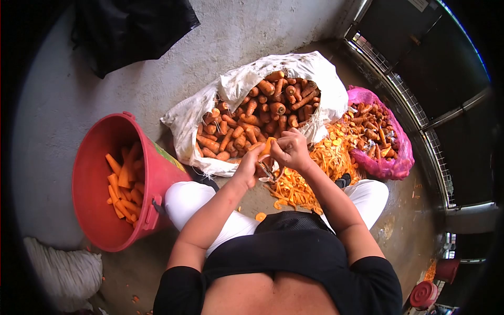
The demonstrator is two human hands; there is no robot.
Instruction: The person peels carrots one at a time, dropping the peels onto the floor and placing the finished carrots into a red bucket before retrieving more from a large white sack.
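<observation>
My left hand [248, 167] is closed, its thumb along a bright orange piece of carrot [269, 145]. My right hand [293, 150] has its fingers curled in a pinch against the other side of that piece; I cannot tell what they grip. Just below, between the two hands, shows a brownish and whitish object [266, 169], partly hidden by the fingers. Right behind the hands lies a white sack [331, 86], its mouth spread wide over many unpeeled carrots [252, 123]. A heap of orange peelings [302, 186] covers the floor under my right forearm.
To the left leans a red bucket [84, 210] with peeled carrots [123, 181] inside. A pink bag [391, 168] of carrots and scraps stands at the right, near a dark gate [420, 58]. Black plastic [131, 31] hangs at the wall; a white sack [65, 268] lies lower left.
</observation>
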